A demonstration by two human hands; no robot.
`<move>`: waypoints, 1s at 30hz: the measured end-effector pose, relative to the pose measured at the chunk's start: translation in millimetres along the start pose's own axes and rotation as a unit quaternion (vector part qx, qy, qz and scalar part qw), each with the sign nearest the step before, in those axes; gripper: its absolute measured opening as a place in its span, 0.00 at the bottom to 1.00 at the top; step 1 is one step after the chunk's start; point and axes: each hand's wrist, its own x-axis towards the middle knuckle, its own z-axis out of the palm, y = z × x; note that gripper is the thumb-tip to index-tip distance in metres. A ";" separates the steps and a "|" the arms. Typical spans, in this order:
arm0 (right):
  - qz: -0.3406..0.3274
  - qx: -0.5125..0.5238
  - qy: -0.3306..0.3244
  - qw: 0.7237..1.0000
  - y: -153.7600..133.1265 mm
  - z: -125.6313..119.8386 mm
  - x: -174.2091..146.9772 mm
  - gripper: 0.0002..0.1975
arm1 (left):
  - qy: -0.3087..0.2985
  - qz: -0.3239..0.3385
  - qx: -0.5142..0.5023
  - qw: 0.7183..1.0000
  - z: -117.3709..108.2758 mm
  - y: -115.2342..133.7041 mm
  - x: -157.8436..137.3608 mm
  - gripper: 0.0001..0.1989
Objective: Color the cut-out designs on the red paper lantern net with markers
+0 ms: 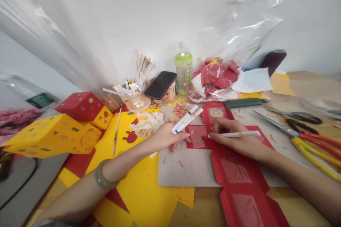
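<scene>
My left hand (170, 136) is closed around several white marker pens (186, 120) with coloured bands, and its fingertips rest near the left flap of a red paper box cutout (237, 188). In my right hand (230, 133) a single white marker (239, 134) with an orange band is pinched, its tip end toward the cutout's left panel. Pale translucent squares are set in the cutout's panels, some bearing drawn marks. The cutout lies partly on a grey board (183, 170). A green bangle (102, 175) circles my left wrist.
Yellow paper (144, 191), a red paper box (80, 105) and a yellow paper box (45, 136) lie left. Behind are a pen cup (135, 102), phone (161, 84), bottle (183, 69) and bag of red scraps (218, 76). Scissors (295, 133) and a green cutter (242, 103) lie right.
</scene>
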 end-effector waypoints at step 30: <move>0.001 -0.003 0.012 1.000 -0.6 0.7 0.2 0.11 | 0.005 -0.007 0.006 1.000 0.1 0.3 -0.5 0.18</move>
